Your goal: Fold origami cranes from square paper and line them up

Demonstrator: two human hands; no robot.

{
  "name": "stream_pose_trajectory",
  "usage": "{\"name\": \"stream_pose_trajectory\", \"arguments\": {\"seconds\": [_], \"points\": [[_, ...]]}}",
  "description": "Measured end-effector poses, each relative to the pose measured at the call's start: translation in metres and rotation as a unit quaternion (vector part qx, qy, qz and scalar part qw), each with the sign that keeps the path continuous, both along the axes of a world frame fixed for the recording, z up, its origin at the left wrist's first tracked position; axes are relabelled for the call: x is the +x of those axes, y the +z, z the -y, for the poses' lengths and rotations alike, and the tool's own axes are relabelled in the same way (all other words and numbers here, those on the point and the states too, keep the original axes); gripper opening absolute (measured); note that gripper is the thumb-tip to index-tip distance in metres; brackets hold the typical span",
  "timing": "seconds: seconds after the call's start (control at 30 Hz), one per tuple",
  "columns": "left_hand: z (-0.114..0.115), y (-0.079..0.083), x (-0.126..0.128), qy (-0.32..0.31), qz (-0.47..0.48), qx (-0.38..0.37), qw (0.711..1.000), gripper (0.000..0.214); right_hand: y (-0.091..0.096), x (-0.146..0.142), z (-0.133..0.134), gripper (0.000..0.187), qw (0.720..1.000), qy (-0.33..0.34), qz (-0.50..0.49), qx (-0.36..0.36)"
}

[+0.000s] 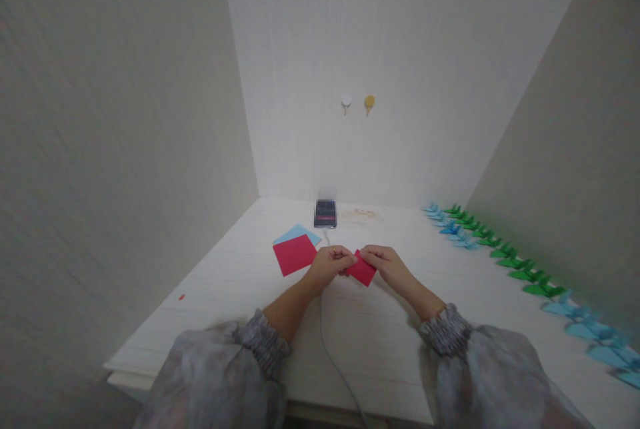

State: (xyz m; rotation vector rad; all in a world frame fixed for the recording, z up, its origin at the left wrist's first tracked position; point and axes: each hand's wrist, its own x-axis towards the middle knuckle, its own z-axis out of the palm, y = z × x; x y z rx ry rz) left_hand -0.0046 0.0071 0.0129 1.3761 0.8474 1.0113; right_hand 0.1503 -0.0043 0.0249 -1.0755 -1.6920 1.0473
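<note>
Matt red paper [363, 271], pale wood-grained tabletop [383, 349], sheer gathered cloth sleeves [215, 375], smooth plastic-looking cable [324, 341]

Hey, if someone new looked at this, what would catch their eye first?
Probably the small red paper held between the left hand and right hand, vivid against the white table. Next might come the folded green and blue paper figures lined up along the table's right side. A red sheet partly covering a light blue sheet, left of the hands, also stands out.
</note>
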Motion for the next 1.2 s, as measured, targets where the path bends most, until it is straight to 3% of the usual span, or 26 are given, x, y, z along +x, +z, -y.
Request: {"name": "stream_pose_trajectory", "arguments": {"seconds": [0.2, 0.33, 0.63, 0.73, 0.9, 1.2], "points": [[-0.001, 0.001, 0.001, 0.013, 0.05, -0.003, 0.999, 0.02, -0.004, -0.003, -0.001, 0.023, 0.997, 0.014, 0.064, 0.029], [0.0, 0.003, 0.001, 0.027, 0.067, -0.003, 0.997, 0.017, 0.0, -0.003, -0.001, 0.022, 0.999, 0.021, 0.04, 0.014], [-0.018, -0.011, -0.015, 0.137, 0.117, -0.014, 0.984, 0.02, -0.001, 0.021, -0.009, 0.019, 0.999, -0.038, -0.014, 0.019], [-0.02, -0.013, -0.016, 0.129, 0.113, -0.002, 0.985, 0.02, -0.002, 0.019, -0.008, 0.02, 0.998, -0.053, -0.031, 0.028], [-0.011, -0.004, -0.007, 0.08, 0.084, -0.008, 0.993, 0.02, -0.004, 0.0, -0.002, 0.022, 1.0, -0.002, -0.024, 0.008], [-0.003, -0.001, -0.002, 0.006, 0.018, -0.035, 0.999, 0.019, -0.008, -0.006, -0.002, 0.014, 1.0, 0.011, 0.002, -0.006]]}}
